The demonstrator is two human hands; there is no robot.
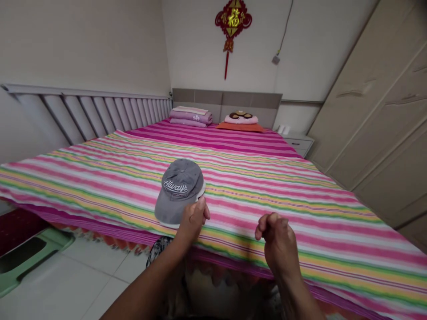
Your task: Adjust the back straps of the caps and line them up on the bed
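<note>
A grey baseball cap point(180, 184) with white "Always" lettering lies on the striped bedsheet point(240, 186), its brim towards me and to the left. My left hand point(196, 215) is beside the cap's right edge, overlapping it in view, with the fingers curled together and the thumb on top. Whether it touches the cap is hard to tell. Farther right, above the near edge of the bed, my right hand point(279, 240) has its fingers curled inward. Nothing shows in either hand.
Folded purple bedding point(191, 118) and a pink folded piece point(242, 119) on an orange cloth lie by the headboard point(248, 104). A grey rail point(116, 111) runs along the left side. A green stool point(50, 242) stands at lower left; a nightstand point(298, 144) and wardrobe point(376, 115) are right.
</note>
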